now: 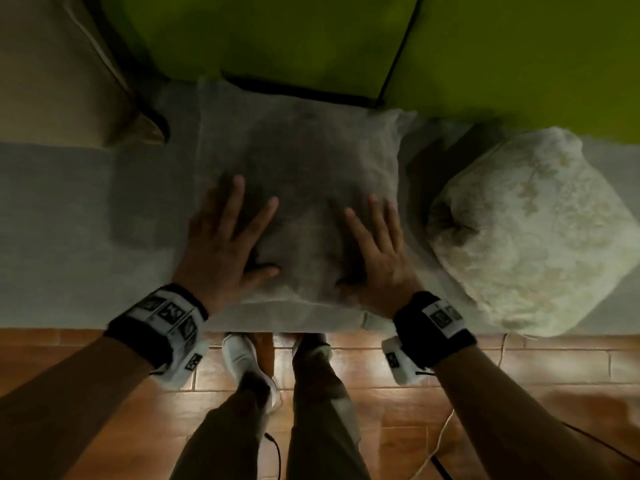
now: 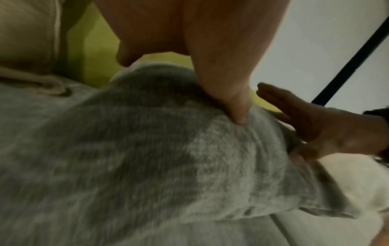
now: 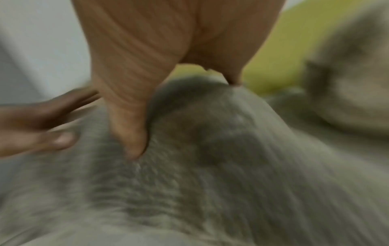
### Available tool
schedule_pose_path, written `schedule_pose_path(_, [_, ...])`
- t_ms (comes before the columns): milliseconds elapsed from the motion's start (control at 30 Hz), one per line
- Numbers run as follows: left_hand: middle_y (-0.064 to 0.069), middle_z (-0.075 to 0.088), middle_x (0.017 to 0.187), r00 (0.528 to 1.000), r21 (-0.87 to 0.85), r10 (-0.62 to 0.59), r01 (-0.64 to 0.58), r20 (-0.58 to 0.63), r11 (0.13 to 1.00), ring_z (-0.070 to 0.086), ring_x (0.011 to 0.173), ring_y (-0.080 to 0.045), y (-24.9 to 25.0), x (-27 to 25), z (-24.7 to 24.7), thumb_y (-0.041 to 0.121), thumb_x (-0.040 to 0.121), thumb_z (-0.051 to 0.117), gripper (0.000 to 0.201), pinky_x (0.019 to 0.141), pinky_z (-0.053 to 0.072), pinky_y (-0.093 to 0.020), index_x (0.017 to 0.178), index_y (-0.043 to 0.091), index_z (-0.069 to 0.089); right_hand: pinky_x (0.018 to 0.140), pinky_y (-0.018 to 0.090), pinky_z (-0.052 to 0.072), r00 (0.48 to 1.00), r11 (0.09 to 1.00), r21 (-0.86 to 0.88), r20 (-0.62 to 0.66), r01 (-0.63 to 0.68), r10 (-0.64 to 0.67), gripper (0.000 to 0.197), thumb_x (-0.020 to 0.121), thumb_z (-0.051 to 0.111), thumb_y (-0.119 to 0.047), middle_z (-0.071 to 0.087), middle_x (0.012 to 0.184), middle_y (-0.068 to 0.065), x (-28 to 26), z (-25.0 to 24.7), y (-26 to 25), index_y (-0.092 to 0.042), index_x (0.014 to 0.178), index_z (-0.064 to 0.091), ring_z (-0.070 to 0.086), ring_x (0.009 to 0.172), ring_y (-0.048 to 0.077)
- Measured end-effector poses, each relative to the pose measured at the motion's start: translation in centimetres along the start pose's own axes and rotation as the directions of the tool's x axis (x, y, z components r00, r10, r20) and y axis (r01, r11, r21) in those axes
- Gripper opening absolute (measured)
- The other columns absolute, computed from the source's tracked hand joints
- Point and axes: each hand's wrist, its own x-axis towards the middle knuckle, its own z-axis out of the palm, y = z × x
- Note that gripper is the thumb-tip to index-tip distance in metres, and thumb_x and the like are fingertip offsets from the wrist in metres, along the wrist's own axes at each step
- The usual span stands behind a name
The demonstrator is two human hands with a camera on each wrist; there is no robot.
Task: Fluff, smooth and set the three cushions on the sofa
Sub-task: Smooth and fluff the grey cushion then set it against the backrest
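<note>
Both hands [image 1: 304, 251] flat on grey cushion [image 1: 298, 161], fingers spread

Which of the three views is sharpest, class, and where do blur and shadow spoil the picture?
Head view: sharpest, though dim, with shadow under the left hand and right hand on the grey cushion. Left wrist view: streaky motion blur. Right wrist view: blurriest, the cream cushion a smear.
</note>
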Motion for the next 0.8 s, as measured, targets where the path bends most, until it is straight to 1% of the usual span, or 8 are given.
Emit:
schedule_pose_path(100, [0.006,-0.043,0.156,0.950,-0.016,-0.214,0.224,0.225,0.975,-0.023,0.146,-0.047,-2.3,-0.2,2.3,0.074,0.069,0.066,0.118,0.108,0.021,-0.077,0.144,0.060,-0.025,0.121,0.065,0.007,0.866,0.880,0.063,0.225,-0.470,0.447,0.161,0.048,0.095,-0.057,-0.026,0.167,0.000,-1.6,4.6,2.8,-0.046,0.152,-0.028,-0.014,0.153,0.043])
schedule_pose_path(167, [0.008,-0.050,0.150,0.943,-0.030,-0.217,0.232,0.252,0.972,-0.026,0.145,-0.047,-3.6,-0.5,3.4,0.080,0.064,0.061,0.121,0.111,0.018,-0.075,0.140,0.059,-0.031,0.122,0.062,0.019,0.747,0.787,0.017,0.327,-0.617,0.579,0.145,0.057,0.091,-0.056,-0.009,0.170,-0.002,-3.5,6.6,5.4,-0.040,0.158,-0.012,-0.001,0.154,0.040])
schedule_pose_path(333, [0.005,-0.025,0.164,0.983,-0.366,-0.171,0.183,0.067,0.912,-0.006,0.154,-0.029,-5.1,-2.5,2.3,0.068,0.061,0.072,0.128,0.120,0.017,-0.053,0.152,0.048,-0.016,0.126,0.050,0.019,0.879,0.923,-0.113,0.278,-0.369,0.386,0.091,0.086,0.071,-0.043,0.009,0.168,-0.005,-8.0,7.7,6.2,-0.032,0.160,0.019,0.008,0.155,0.026])
schedule_pose_path(433, [-0.002,0.017,0.164,0.942,-0.603,-0.330,0.235,-0.051,0.762,0.026,0.148,-0.021,-5.9,-4.3,1.9,0.066,0.080,0.062,0.095,0.115,0.029,-0.043,0.155,0.039,0.012,0.116,0.038,0.036,0.854,0.847,0.125,0.155,-0.516,0.497,0.069,0.089,0.064,-0.003,0.040,0.158,0.007,-9.2,6.0,6.0,-0.020,0.152,0.042,0.040,0.144,0.030])
schedule_pose_path(500, [-0.002,0.042,0.151,0.868,-0.625,-0.497,0.385,-0.006,0.679,0.044,0.133,-0.018,-6.4,-5.3,1.8,0.066,0.089,0.045,0.068,0.109,0.035,-0.038,0.150,0.037,0.032,0.106,0.036,0.045,0.826,0.789,0.257,0.083,-0.558,0.557,0.050,0.096,0.055,-0.004,0.058,0.143,0.008,-8.7,3.9,6.5,-0.020,0.143,0.055,0.056,0.130,0.028])
schedule_pose_path(633, [-0.004,0.062,0.131,0.786,-0.498,-0.550,0.610,0.283,0.616,0.058,0.115,-0.025,-8.2,-8.0,2.2,0.066,0.084,0.040,0.040,0.102,0.041,-0.037,0.118,0.049,0.056,0.103,0.047,0.051,0.794,0.642,0.471,0.292,-0.604,0.533,0.058,0.090,0.049,-0.066,0.062,0.134,-0.005,-6.4,1.0,7.1,-0.042,0.142,0.050,0.061,0.120,0.019])
schedule_pose_path(733, [-0.005,0.072,0.118,0.742,-0.577,-0.545,0.658,0.390,0.484,0.066,0.108,-0.027,-8.7,-9.5,2.4,0.066,0.079,0.053,0.044,0.099,0.049,-0.048,0.109,0.037,0.069,0.093,0.042,0.057,0.756,0.641,0.421,0.488,-0.642,0.436,0.056,0.095,0.065,-0.039,0.064,0.125,-0.006,-5.5,0.5,7.6,-0.037,0.147,0.045,0.067,0.105,0.017])
schedule_pose_path(800, [0.001,0.075,0.104,0.747,-0.613,-0.548,0.645,0.377,0.457,0.069,0.100,-0.023,-7.8,-9.8,2.1,0.051,0.080,0.067,0.039,0.088,0.054,-0.041,0.112,0.031,0.070,0.085,0.031,0.055,0.769,0.711,0.366,0.510,-0.600,0.386,0.053,0.092,0.072,-0.025,0.066,0.117,-0.008,-5.5,0.5,8.4,-0.036,0.139,0.051,0.068,0.098,0.012])
